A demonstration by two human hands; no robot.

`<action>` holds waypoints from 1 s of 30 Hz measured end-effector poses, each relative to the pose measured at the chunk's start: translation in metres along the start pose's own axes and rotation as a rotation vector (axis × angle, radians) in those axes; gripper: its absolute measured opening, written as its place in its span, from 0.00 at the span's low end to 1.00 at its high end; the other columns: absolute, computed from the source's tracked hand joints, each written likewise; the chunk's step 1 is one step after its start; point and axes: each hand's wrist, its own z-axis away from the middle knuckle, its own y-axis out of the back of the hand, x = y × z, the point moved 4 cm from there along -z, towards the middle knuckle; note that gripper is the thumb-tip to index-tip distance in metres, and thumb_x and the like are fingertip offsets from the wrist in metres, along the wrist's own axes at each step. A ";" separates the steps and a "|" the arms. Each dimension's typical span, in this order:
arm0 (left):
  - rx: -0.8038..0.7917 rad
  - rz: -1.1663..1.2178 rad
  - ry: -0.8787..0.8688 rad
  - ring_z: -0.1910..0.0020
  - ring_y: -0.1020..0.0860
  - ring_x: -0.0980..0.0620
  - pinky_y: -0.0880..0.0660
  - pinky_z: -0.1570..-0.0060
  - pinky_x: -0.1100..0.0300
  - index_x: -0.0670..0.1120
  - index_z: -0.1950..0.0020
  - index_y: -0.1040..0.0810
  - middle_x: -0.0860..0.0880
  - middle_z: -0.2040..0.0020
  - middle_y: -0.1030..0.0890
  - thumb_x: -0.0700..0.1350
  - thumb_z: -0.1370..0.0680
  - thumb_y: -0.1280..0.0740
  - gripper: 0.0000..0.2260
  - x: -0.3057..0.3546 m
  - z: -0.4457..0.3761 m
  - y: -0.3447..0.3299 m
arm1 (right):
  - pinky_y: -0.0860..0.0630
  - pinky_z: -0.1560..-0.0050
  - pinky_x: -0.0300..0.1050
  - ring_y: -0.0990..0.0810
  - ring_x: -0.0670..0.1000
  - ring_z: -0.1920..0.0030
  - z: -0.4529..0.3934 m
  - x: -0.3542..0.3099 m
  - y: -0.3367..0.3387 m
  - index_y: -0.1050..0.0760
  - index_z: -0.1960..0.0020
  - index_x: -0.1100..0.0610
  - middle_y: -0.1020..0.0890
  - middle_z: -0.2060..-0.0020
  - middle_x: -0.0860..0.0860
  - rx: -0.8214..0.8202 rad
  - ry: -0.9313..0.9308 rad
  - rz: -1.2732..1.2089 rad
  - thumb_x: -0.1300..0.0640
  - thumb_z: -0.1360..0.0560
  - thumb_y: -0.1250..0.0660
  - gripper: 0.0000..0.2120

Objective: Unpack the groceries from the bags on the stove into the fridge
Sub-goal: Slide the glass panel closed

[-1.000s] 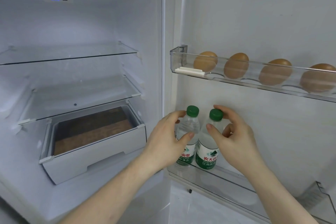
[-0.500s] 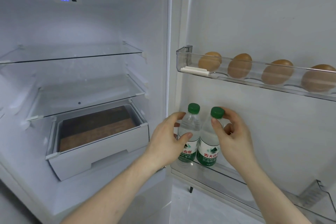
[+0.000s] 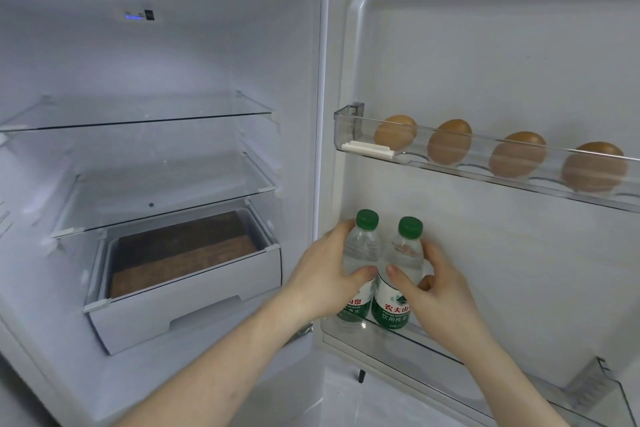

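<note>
Left hand point(image 3: 325, 274), right hand point(image 3: 438, 291) — fingers curled

Your fridge interior point(image 3: 194, 55) reads white, with a small blue-lit panel point(image 3: 138, 15) up top. Glass shelves point(image 3: 138, 114) are clear. The white drawer point(image 3: 187, 302) shows a dark brown, wood-grained patch through its top. Four brown eggs point(image 3: 449, 140) sit behind the clear door rack point(image 3: 346, 130). Two clear water bottles point(image 3: 403, 253) carry green caps and green-and-white labels with red characters.

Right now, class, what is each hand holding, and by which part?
The left hand grips the left water bottle by its body; the right hand grips the right water bottle by its body.
</note>
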 end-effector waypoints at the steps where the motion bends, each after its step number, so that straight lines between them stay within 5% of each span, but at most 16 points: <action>1: -0.007 -0.009 -0.002 0.36 0.23 0.58 0.24 0.35 0.51 0.59 0.25 0.36 0.59 0.33 0.22 0.57 0.26 0.26 0.32 -0.001 0.000 -0.001 | 0.23 0.61 0.40 0.19 0.42 0.67 0.000 0.001 0.001 0.30 0.42 0.29 0.17 0.51 0.30 -0.003 0.001 -0.006 0.51 0.23 0.26 0.21; 9: -0.031 -0.073 0.041 0.40 0.24 0.56 0.23 0.38 0.50 0.58 0.29 0.31 0.58 0.37 0.26 0.58 0.29 0.24 0.30 0.006 0.004 0.011 | 0.19 0.58 0.44 0.15 0.42 0.56 0.002 0.004 0.006 0.29 0.49 0.23 0.18 0.52 0.28 -0.063 -0.105 0.036 0.37 0.27 0.26 0.14; 13: -0.053 -0.025 0.008 0.46 0.23 0.58 0.20 0.45 0.53 0.58 0.42 0.21 0.58 0.46 0.26 0.54 0.33 0.20 0.21 0.021 0.018 0.037 | 0.20 0.60 0.39 0.15 0.43 0.63 0.011 -0.014 0.010 0.26 0.47 0.33 0.14 0.60 0.36 -0.022 -0.093 0.025 0.42 0.26 0.25 0.13; 16: 0.114 0.101 -0.016 0.45 0.22 0.59 0.21 0.56 0.65 0.58 0.44 0.19 0.60 0.46 0.24 0.49 0.33 0.17 0.20 0.031 0.043 0.068 | 0.19 0.59 0.48 0.16 0.51 0.68 0.022 -0.036 0.015 0.27 0.44 0.32 0.15 0.68 0.49 0.044 -0.049 -0.051 0.39 0.34 0.21 0.22; 19: 0.325 0.231 -0.045 0.44 0.19 0.57 0.22 0.53 0.67 0.57 0.44 0.18 0.57 0.45 0.19 0.42 0.33 0.17 0.22 0.043 0.069 0.108 | 0.19 0.61 0.52 0.16 0.57 0.69 0.031 -0.061 0.017 0.23 0.44 0.33 0.15 0.68 0.54 0.082 0.011 -0.178 0.26 0.47 0.23 0.33; 20: 0.381 0.229 -0.061 0.46 0.18 0.56 0.21 0.52 0.65 0.56 0.44 0.18 0.56 0.45 0.18 0.41 0.33 0.17 0.22 0.046 0.075 0.123 | 0.19 0.59 0.53 0.17 0.60 0.68 0.033 -0.068 0.015 0.22 0.47 0.31 0.15 0.68 0.55 0.097 0.025 -0.215 0.30 0.47 0.20 0.30; 23: 0.506 0.252 -0.113 0.47 0.17 0.54 0.19 0.53 0.63 0.57 0.43 0.18 0.54 0.43 0.17 0.39 0.33 0.17 0.23 0.052 0.085 0.161 | 0.19 0.61 0.51 0.16 0.66 0.66 0.037 -0.089 0.002 0.20 0.50 0.36 0.13 0.66 0.55 0.083 0.109 -0.336 0.60 0.37 0.18 0.25; 27: 0.705 0.163 -0.208 0.41 0.20 0.55 0.22 0.51 0.68 0.57 0.45 0.18 0.55 0.43 0.18 0.36 0.34 0.18 0.24 0.060 0.081 0.205 | 0.16 0.53 0.58 0.13 0.62 0.58 0.023 -0.108 -0.036 0.22 0.39 0.46 0.12 0.54 0.54 -0.035 0.186 -0.503 0.56 0.36 0.22 0.27; 30: 0.828 -0.003 -0.311 0.40 0.21 0.54 0.22 0.41 0.56 0.56 0.43 0.19 0.54 0.42 0.20 0.37 0.33 0.17 0.24 0.059 0.064 0.235 | 0.16 0.50 0.47 0.14 0.55 0.53 0.004 -0.126 -0.065 0.25 0.35 0.48 0.14 0.49 0.49 -0.147 0.272 -0.568 0.62 0.29 0.24 0.26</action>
